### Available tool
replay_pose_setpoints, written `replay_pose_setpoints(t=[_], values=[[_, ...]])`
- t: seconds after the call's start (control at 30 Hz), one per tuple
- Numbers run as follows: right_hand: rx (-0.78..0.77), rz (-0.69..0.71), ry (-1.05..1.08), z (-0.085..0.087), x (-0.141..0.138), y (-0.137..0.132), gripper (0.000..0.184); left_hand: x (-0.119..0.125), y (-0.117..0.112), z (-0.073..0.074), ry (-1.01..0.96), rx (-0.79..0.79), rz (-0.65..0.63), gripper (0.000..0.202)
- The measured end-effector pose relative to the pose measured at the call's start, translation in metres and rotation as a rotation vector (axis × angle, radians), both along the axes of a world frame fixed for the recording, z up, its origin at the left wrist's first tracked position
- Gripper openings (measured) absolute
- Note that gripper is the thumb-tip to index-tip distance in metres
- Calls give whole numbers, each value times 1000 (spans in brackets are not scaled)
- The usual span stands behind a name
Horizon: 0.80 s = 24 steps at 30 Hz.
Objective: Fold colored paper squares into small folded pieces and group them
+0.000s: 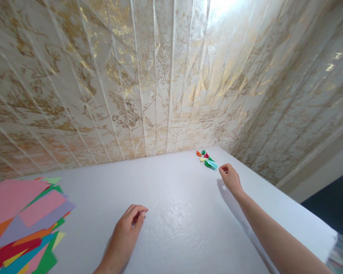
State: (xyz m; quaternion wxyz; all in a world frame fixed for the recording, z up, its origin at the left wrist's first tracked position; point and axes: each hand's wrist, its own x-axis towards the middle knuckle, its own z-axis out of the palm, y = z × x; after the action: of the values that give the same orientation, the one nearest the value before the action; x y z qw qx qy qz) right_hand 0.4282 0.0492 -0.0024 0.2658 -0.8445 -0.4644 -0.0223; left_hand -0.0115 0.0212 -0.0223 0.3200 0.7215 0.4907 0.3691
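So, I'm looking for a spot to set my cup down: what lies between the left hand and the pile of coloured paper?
In the head view, just a bare stretch of white tabletop separates the left hand from the paper pile.

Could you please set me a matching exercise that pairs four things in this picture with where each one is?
Things:
1. Left hand
2. Small paper pieces
3. Right hand
4. Large coloured paper sheets

Places:
A. Overlapping along the picture's left edge
B. Just right of a small multicoloured cluster
C. At the lower part of the picture, left of its middle
D. Clustered near the far right corner of the white table

Pairs: 1-C, 2-D, 3-B, 4-A.
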Motion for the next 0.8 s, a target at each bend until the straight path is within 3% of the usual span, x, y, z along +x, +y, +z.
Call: replay_pose_setpoints(t=[0.1,0.3,0.8], values=[[-81,85,-18,0,-17,1,23,0,-1,-1,-5,-13,-6,28],[-240,46,-74,-5,-41,16,32,0,-3,-1,-3,-32,-6,27],[-322,40,-125,4,-44,33,42,1,-1,-3,-12,-36,-10,26]])
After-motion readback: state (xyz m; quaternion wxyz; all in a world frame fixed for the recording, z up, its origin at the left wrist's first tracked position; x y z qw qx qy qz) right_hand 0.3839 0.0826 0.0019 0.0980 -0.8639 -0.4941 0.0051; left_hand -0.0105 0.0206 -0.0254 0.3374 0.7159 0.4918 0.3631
